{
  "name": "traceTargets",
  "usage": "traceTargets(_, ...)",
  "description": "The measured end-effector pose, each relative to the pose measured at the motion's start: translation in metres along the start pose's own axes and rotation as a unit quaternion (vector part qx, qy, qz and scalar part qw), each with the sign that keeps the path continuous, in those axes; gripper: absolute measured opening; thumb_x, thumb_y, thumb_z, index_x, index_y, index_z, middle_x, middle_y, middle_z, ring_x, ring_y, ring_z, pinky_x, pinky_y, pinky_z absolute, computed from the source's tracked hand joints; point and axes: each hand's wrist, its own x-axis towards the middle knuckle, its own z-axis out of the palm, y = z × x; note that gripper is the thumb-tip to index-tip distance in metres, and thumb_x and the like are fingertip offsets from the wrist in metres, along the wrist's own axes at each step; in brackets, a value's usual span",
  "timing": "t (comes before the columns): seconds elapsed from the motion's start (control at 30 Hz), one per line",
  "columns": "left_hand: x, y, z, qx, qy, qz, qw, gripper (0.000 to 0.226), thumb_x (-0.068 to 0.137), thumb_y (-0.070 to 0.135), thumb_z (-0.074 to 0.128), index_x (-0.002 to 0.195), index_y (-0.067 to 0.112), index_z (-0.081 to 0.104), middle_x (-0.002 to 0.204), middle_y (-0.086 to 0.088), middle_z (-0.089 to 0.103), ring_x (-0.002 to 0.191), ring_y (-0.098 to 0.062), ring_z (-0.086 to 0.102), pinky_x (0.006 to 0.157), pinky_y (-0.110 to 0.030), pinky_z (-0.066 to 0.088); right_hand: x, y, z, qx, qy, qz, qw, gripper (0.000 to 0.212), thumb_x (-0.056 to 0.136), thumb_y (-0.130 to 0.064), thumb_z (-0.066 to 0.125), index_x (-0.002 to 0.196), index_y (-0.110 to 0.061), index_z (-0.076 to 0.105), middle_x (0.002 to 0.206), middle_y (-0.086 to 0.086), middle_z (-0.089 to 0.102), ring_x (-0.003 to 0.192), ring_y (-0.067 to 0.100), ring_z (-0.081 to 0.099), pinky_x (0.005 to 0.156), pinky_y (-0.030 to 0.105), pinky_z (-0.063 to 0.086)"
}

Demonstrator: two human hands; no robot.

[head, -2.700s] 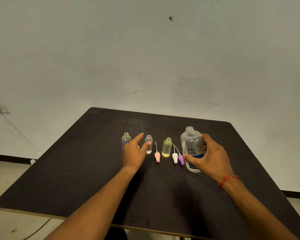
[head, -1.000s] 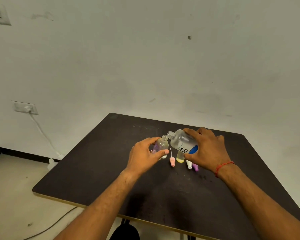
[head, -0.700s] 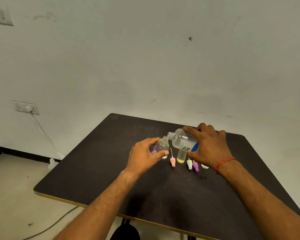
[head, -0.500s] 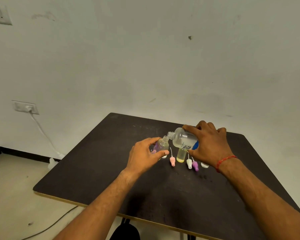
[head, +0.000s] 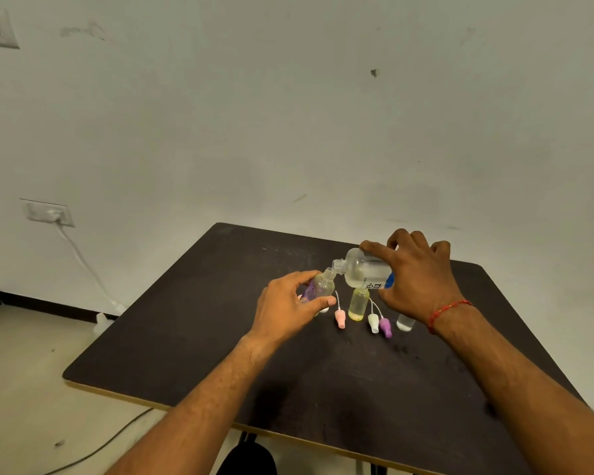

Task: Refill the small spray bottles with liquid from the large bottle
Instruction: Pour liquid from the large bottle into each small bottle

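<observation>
**Head view: large bottle tipped at small bottle's mouth**

- Landmark: yellow small bottle [head: 358, 303]. It stands upright and uncapped near the middle of the dark desk [head: 203, 337].
- The right hand [head: 417, 279] is curled round the large bottle [head: 364, 270], fingers over the top and thumb below. The bottle is off the desk, just above and behind the yellow bottle, and tipped close to horizontal with its open neck pointing left.
- The left hand [head: 288, 310] has thumb and fingers wrapped round a small clear bottle [head: 322, 286], just left of the yellow bottle. This bottle is tilted slightly, mouth up and to the right.
- The large bottle's neck meets the small clear bottle's mouth. I can't tell if they touch or if liquid is flowing.
- There's a purple tint at the lower left of the held bottle. Can't tell if it's a second bottle behind the fingers.
- The pink spray cap [head: 340, 318] lies on the desk between the held bottle and the yellow bottle, with its dip tube pointing away.
- The white spray cap [head: 373, 323] and purple spray cap [head: 385, 326] lie side by side just right of the yellow bottle.
- A whitish translucent piece [head: 405, 324] sits further right, partly hidden by the right wrist. Can't identify it.
- There's a red thread band [head: 450, 308] on the right wrist.
- A wall outlet [head: 48, 213] is far left of the yellow bottle, with a white cable running down to the floor.
</observation>
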Motion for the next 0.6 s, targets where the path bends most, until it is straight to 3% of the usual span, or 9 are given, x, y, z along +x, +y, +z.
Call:
traceTargets(0.13,-0.0005,0.0004,0.0004,0.000,0.000,0.000,1.000,0.045,0.077,0.047,0.082,0.118,0.032,0.071,0.094,0.036,0.058,0.092,0.016,0.056,0.091,-0.029,0.055,0.0005,-0.0011,-0.0022,-0.008,0.001,-0.004,1.000,0.076,0.075,-0.039,0.070,0.142,-0.046,0.035,0.122,-0.002,0.043,0.117,0.020,0.040,0.091,0.043,0.030)
traceTargets(0.33,-0.0006,0.0017,0.0009,-0.004,-0.004,-0.001,1.000,0.049,0.077,0.048,0.082,0.121,0.032,0.070,0.105,0.028,0.063,0.099,0.004,0.061,0.094,-0.031,0.056,0.0007,-0.0026,-0.0058,-0.021,0.016,-0.010,1.000,0.077,0.072,-0.031,0.071,0.140,-0.046,0.039,0.120,-0.001,0.045,0.115,0.022,0.041,0.088,0.043,0.027)
traceTargets(0.53,-0.0013,0.0040,0.0006,-0.006,-0.007,-0.004,1.000,0.048,0.077,0.045,0.082,0.121,0.030,0.070,0.101,0.030,0.059,0.092,0.016,0.056,0.090,-0.021,0.051,0.0004,-0.0024,-0.0072,-0.025,0.020,-0.013,0.999,0.076,0.071,-0.030,0.071,0.140,-0.045,0.040,0.120,0.000,0.045,0.115,0.022,0.041,0.088,0.043,0.027)
traceTargets(0.6,-0.0014,0.0045,0.0008,-0.008,-0.009,-0.007,1.000,0.050,0.077,0.046,0.082,0.122,0.030,0.069,0.104,0.027,0.062,0.093,0.012,0.057,0.090,-0.021,0.050,0.0003,-0.0019,-0.0078,-0.025,0.020,-0.014,0.999,0.077,0.072,-0.030,0.071,0.140,-0.046,0.040,0.121,0.000,0.045,0.116,0.022,0.041,0.088,0.044,0.027)
